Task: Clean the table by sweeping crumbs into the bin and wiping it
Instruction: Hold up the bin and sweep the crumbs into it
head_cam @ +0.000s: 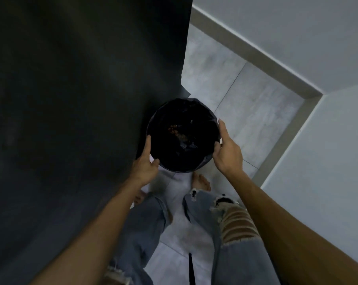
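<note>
A round bin (194,161) lined with a black bag sits in the middle of the head view, seen from above, right beside the edge of the dark table (71,99). Brown crumbs (177,130) lie at the bottom of the bag. My left hand (146,163) grips the bin's left rim, thumb over the edge. My right hand (226,149) holds the right rim, fingers curled round it. The bin's lower body is hidden from this angle, so whether it stands on the floor or is lifted cannot be told.
Pale grey floor tiles (246,99) stretch to the right, ending at a grey skirting (287,140) and white walls that meet in a corner. My legs in torn jeans (235,233) and bare feet stand just below the bin. A thin black rod (191,268) shows between my legs.
</note>
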Demonstrator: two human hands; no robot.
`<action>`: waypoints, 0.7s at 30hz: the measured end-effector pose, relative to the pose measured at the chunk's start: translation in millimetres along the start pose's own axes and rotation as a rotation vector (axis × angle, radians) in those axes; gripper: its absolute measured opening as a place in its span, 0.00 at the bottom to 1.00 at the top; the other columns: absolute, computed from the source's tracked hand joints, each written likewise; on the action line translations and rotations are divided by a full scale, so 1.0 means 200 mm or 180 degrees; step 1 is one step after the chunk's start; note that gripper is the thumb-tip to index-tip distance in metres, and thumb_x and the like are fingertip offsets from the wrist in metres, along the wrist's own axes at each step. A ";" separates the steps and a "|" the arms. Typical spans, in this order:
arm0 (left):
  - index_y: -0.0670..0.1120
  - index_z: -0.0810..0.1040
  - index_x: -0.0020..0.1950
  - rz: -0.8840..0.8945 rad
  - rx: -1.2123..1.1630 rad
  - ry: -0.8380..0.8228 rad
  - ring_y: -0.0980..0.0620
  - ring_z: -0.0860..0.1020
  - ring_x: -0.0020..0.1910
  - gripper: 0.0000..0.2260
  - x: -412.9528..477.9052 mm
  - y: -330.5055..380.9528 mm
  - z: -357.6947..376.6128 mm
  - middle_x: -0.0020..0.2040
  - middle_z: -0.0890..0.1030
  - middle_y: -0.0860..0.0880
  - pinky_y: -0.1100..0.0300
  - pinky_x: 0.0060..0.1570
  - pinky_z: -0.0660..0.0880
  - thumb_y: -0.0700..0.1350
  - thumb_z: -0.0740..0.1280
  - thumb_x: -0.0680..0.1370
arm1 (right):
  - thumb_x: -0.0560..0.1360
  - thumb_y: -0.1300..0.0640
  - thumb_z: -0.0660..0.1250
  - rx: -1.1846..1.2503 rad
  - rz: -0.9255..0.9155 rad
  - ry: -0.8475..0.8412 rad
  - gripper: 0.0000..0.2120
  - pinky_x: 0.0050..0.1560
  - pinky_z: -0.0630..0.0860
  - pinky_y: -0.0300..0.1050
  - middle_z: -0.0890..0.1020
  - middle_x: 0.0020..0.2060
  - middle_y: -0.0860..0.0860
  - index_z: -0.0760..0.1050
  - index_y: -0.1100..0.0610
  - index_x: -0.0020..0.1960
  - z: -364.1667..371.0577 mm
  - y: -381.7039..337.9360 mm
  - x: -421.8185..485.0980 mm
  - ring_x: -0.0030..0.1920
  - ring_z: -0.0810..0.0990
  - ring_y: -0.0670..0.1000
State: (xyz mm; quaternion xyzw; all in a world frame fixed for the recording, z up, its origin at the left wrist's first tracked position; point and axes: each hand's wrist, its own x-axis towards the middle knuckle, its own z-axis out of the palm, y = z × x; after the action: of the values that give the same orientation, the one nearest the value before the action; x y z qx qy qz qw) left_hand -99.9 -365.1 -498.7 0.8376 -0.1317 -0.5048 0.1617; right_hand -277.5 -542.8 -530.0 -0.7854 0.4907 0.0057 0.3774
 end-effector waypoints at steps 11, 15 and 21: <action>0.62 0.54 0.79 0.0526 -0.0398 0.0707 0.41 0.81 0.48 0.32 -1.08 0.32 -0.41 0.57 0.82 0.38 0.48 0.55 0.79 0.41 0.60 0.79 | 0.81 0.56 0.58 0.0314 -0.0136 -0.0474 0.33 0.52 0.78 0.51 0.83 0.50 0.56 0.46 0.38 0.78 -0.56 -0.99 -0.52 0.47 0.81 0.59; 0.57 0.58 0.79 0.0702 -0.0635 0.1187 0.43 0.80 0.55 0.29 -1.46 0.34 -0.57 0.58 0.82 0.40 0.58 0.57 0.74 0.40 0.60 0.80 | 0.80 0.54 0.58 0.0360 -0.0409 -0.0748 0.33 0.49 0.80 0.54 0.82 0.39 0.55 0.46 0.36 0.77 -0.74 -1.33 -0.76 0.39 0.81 0.54; 0.58 0.59 0.78 0.0587 -0.1117 0.1754 0.55 0.77 0.64 0.29 -1.84 0.25 -0.78 0.66 0.78 0.46 0.63 0.64 0.72 0.40 0.61 0.80 | 0.80 0.50 0.61 0.0277 -0.0973 -0.1121 0.34 0.52 0.78 0.51 0.83 0.42 0.50 0.46 0.32 0.76 -0.87 -1.68 -1.04 0.44 0.82 0.52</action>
State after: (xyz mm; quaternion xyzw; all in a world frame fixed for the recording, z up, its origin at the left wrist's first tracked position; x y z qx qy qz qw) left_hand -132.6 -248.6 -114.8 0.8865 -0.0694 -0.2578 0.3779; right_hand -188.0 -409.3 -128.5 -0.8205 0.2924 0.0642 0.4871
